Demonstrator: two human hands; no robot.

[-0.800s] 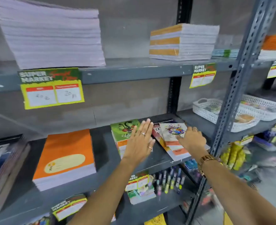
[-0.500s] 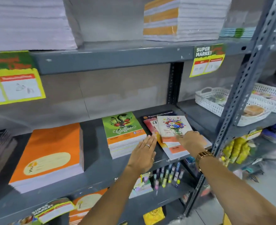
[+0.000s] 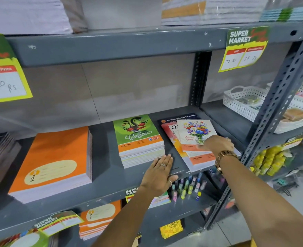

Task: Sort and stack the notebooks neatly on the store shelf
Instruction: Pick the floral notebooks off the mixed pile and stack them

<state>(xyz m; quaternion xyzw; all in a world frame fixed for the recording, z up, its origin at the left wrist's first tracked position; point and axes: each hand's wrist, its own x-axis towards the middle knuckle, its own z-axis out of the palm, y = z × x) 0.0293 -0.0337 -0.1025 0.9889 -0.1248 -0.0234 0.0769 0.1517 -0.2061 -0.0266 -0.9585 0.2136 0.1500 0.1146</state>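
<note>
While the left hand lies flat, fingers spread, on the shelf, the right hand at its two o'clock grips the floral notebook.

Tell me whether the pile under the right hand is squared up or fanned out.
Fanned out: the floral notebook sits skewed atop the pile, with other covers showing at different angles beneath.

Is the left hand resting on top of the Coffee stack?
No, the left hand lies flat on the shelf, at the front corner of the Coffee stack.
</note>
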